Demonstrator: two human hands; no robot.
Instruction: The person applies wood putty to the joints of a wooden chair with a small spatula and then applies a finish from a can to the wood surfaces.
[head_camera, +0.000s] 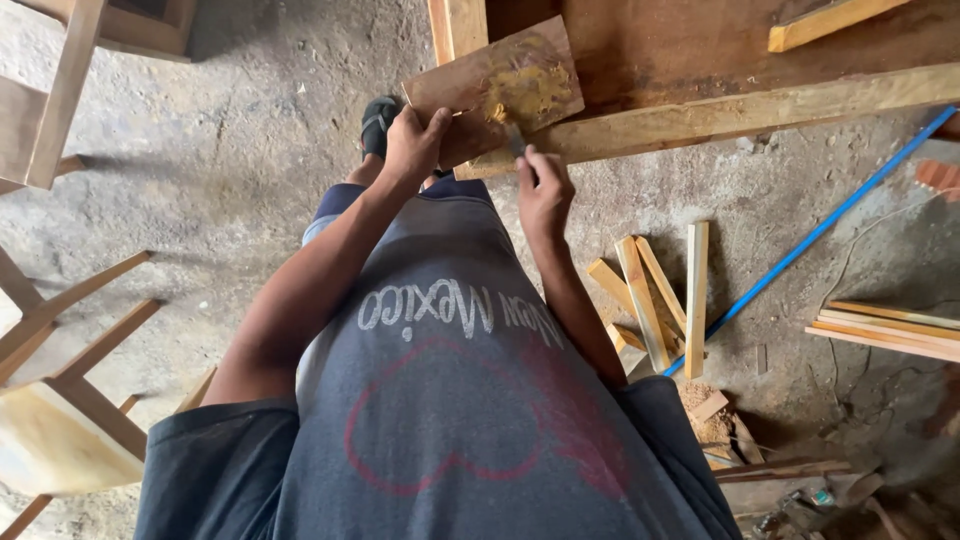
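My left hand grips the lower edge of a small flat brown wooden board, held tilted above the floor. A patch of yellow paste is smeared on the board's right half. My right hand holds a small putty knife whose blade touches the board just under the yellow patch. Behind the board lies a long pale wooden beam along the edge of a dark brown wooden panel.
Several short pale wood strips lie on the concrete floor at right, beside a long blue rod and more strips. Wooden chair frames stand at left. A sandalled foot shows under the board. Scraps and sawdust sit lower right.
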